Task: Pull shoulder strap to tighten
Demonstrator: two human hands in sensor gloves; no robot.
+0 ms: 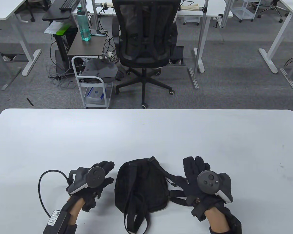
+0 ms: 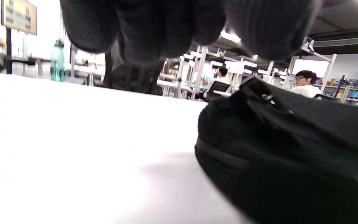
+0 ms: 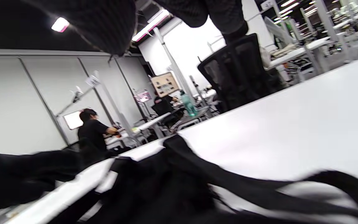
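A small black backpack [image 1: 139,187] lies flat on the white table [image 1: 146,134] near the front edge, between my hands. One shoulder strap [image 1: 172,176] runs from the bag's top out to the right and passes under my right hand [image 1: 194,168], which lies over it with fingers stretched forward, gripping nothing. Another strap [image 1: 131,197] runs down the bag's left side and loops at the front edge. My left hand [image 1: 105,174] hovers just left of the bag, fingers loosely spread and empty. The bag [image 2: 291,149] fills the right of the left wrist view. The straps [image 3: 228,183] lie below my fingers in the right wrist view.
A black cable [image 1: 40,190] loops from my left wrist onto the table. Beyond the table's far edge stand a black office chair [image 1: 146,43], a white cart [image 1: 94,80] and a side table with a green bottle [image 1: 84,24].
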